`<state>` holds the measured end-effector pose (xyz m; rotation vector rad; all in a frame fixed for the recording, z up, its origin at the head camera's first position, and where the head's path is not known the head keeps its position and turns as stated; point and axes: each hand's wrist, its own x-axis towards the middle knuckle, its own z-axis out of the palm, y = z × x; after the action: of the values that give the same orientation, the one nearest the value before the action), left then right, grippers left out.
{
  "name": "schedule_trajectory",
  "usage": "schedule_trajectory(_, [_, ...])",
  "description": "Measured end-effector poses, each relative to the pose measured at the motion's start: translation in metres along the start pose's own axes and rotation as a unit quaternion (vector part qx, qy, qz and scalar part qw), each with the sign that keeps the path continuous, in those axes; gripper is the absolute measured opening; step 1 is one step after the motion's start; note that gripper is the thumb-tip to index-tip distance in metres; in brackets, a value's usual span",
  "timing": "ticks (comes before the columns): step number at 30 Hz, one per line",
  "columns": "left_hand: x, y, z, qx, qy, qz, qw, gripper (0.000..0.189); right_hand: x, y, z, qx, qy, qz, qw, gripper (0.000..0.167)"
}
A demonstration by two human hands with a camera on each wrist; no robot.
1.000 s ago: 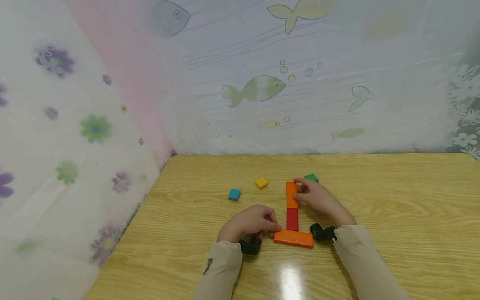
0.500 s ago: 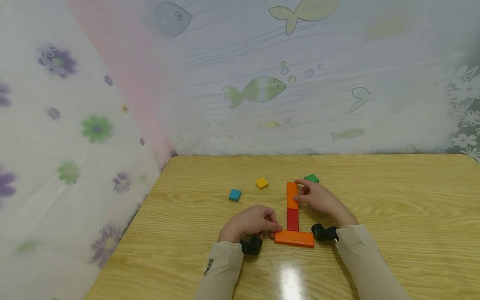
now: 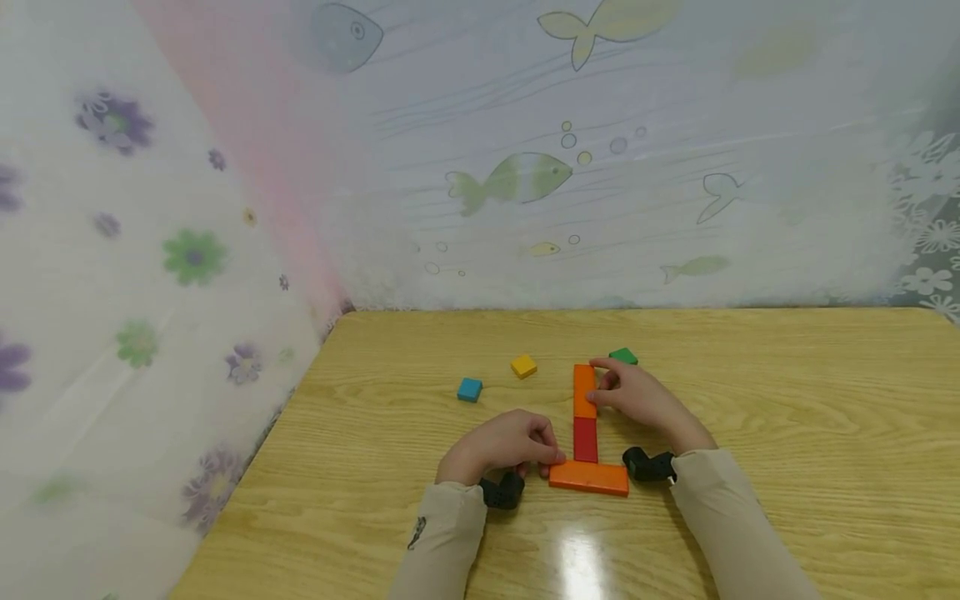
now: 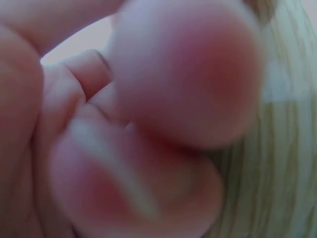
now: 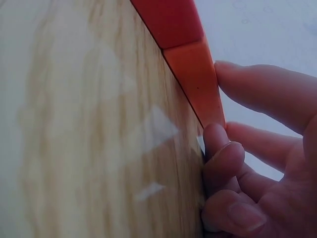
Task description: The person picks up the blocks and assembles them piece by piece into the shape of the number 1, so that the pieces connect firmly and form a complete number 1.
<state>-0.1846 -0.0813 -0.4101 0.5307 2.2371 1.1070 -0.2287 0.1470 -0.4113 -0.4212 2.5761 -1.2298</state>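
Note:
Three flat blocks form an upside-down T on the table. The near orange block [image 3: 588, 477] lies crosswise; a red block [image 3: 585, 439] runs away from it, and a far orange block [image 3: 584, 390] continues that line. My left hand [image 3: 504, 446], fingers curled, has its fingertips at the near orange block's left corner. In the left wrist view, blurred fingertips [image 4: 183, 74] bunch together and no block shows. My right hand [image 3: 637, 396] holds the far orange block's end, thumb on its face and other fingers round the end [image 5: 218, 136].
Beyond my left hand lie a blue square block [image 3: 469, 389] and a yellow square block [image 3: 523, 366]. A green block [image 3: 623, 356] sits partly behind my right hand. The wood-grain table [image 3: 787, 433] ends at a hanging patterned sheet [image 3: 630, 208].
Both hands and all the blocks keep their places; the head view has shifted very slightly.

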Motion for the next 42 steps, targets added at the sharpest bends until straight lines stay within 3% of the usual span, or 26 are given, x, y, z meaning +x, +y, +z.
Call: schedule_trajectory(42, [-0.0026, 0.0054, -0.0005, 0.033, -0.003, -0.009, 0.9994, 0.015, -0.0005, 0.0029, 0.0005, 0.004, -0.008, -0.013, 0.9999, 0.059])
